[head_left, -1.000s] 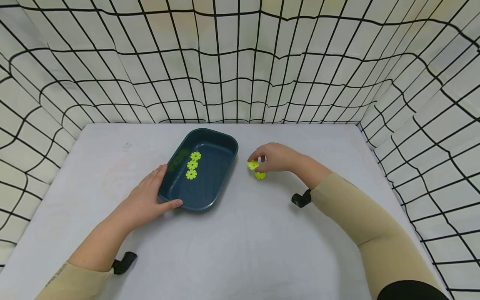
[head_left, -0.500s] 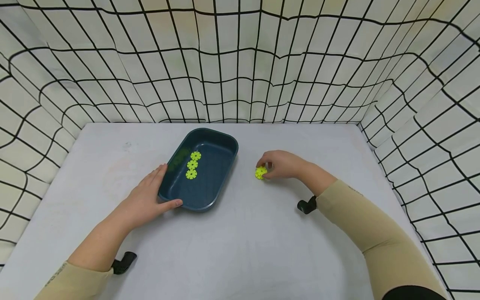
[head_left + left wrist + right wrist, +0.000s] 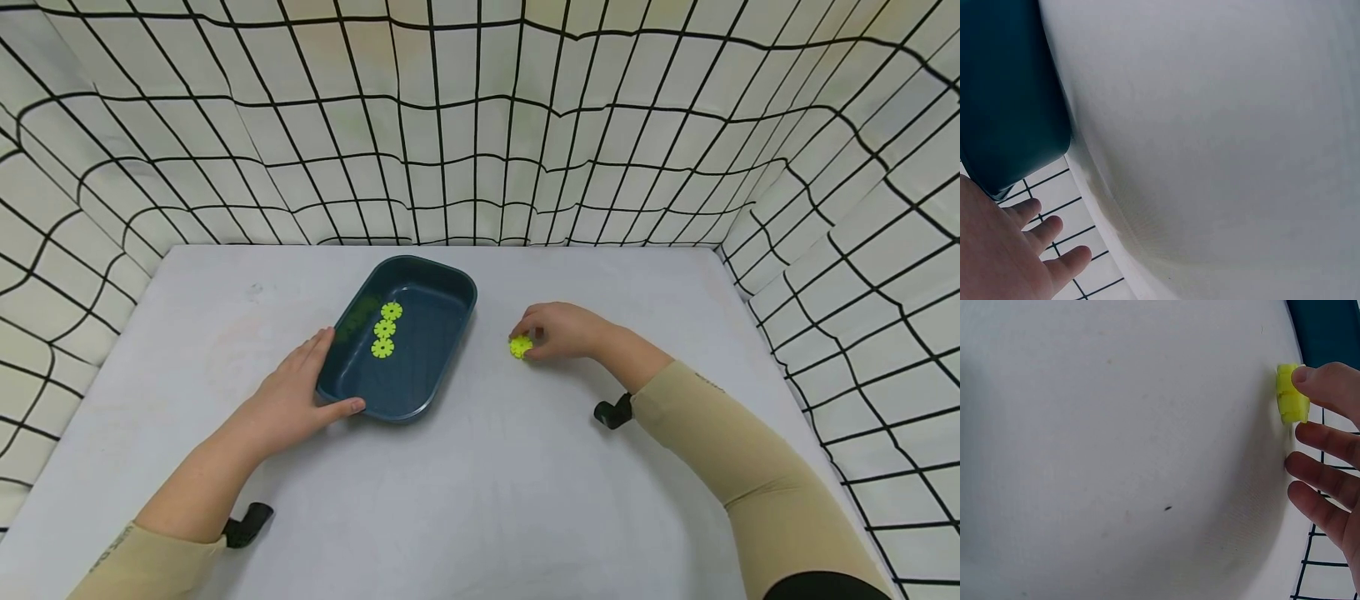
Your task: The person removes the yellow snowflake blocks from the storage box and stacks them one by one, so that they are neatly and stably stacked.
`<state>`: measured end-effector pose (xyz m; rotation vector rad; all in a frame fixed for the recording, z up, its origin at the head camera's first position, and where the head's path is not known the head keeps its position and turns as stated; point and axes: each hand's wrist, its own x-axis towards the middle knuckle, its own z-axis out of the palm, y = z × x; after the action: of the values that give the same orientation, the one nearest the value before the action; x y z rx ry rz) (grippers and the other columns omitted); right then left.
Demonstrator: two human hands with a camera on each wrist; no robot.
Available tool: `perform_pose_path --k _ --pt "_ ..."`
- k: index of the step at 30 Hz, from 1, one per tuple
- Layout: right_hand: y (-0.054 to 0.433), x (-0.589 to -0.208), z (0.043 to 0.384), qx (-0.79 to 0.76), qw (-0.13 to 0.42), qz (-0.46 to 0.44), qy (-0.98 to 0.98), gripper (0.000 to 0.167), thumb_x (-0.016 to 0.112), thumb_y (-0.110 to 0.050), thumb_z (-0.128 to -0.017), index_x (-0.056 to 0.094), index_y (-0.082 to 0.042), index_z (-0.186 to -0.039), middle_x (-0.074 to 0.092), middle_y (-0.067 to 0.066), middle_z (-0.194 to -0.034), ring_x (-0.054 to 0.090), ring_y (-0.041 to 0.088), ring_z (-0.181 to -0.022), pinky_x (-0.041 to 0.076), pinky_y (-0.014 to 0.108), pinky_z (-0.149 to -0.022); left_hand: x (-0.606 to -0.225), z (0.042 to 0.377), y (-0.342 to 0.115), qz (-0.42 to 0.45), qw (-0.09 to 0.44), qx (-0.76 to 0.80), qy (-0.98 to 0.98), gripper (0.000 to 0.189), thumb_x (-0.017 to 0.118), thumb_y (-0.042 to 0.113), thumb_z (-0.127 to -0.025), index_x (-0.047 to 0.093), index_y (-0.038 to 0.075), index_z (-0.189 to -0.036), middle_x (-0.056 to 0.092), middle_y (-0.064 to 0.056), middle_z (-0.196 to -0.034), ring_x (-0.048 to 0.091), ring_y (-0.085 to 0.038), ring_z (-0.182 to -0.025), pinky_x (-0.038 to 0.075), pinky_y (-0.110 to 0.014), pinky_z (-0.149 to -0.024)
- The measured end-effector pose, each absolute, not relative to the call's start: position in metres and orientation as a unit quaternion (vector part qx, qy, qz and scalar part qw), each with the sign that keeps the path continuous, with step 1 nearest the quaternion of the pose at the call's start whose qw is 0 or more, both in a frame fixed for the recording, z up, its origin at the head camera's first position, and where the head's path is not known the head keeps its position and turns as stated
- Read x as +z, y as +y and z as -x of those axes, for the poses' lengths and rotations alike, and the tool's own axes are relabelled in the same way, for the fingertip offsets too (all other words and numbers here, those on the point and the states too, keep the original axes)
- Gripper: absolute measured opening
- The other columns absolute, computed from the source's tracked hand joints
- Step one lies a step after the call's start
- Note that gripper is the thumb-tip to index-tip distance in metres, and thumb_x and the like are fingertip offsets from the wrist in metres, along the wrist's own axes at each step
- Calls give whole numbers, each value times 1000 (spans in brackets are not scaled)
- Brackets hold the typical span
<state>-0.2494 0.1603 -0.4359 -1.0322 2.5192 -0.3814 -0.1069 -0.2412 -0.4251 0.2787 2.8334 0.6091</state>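
Between the tips of the right thumb and forefinger, a stack of yellow-green notched discs (image 3: 520,347) is being pinched. The right hand (image 3: 567,330) is keeping its remaining fingers spaced apart just beside the stack. Seen from the right wrist, the stack is looking thick and layered, though I cannot tell how many discs are making it up, nor whether it is touching the white table (image 3: 495,492) beneath those fingers.

Just behind the pinching fingers, a black wrist mount (image 3: 614,412) is jutting out under the forearm, and a beige sleeve (image 3: 750,467) is covering the arm beyond.

Out to the left of these fingertips, well clear of them, a dark teal tray (image 3: 423,367) is lying at a slant. Inside it, three yellow-green discs (image 3: 384,328) are lying in a row.

On the tray's far side from the pinch, the left hand (image 3: 288,400) is resting against it: the extended fingers are lying along its left side, and the thumb, spread away from them, is touching the near rim.

Farthest out, beyond both hands' fingers, a black grid (image 3: 477,155) is running across pale walls.
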Motion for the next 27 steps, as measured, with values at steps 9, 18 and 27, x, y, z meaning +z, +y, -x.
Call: perform_pose_path --k 9,18,27 --pt "159 -436 248 -130 194 380 895 34 76 -25 -87 73 -23 -120 63 -6 -111 56 13 -92 48 30 -86 -424 107 -241 -96 115 209 966 123 64 73 -81 -1 3 -158 9 -27 -162 13 -49 -146 21 -68 -111" --pt "160 -437 248 -150 196 376 893 38 77 -26 -85 71 -23 -122 62 -7 -109 55 13 -96 48 30 -87 -423 107 -241 -96 115 210 966 122 65 71 -81 0 2 -158 10 -27 -162 14 -49 -146 21 -68 -111" --pt "161 -439 248 -151 198 366 897 36 78 -29 -85 73 -21 -120 63 -7 -115 56 13 -97 48 30 -88 -425 108 -241 -97 114 211 966 122 66 69 -82 0 1 -158 10 -28 -162 14 -49 -146 21 -68 -111"
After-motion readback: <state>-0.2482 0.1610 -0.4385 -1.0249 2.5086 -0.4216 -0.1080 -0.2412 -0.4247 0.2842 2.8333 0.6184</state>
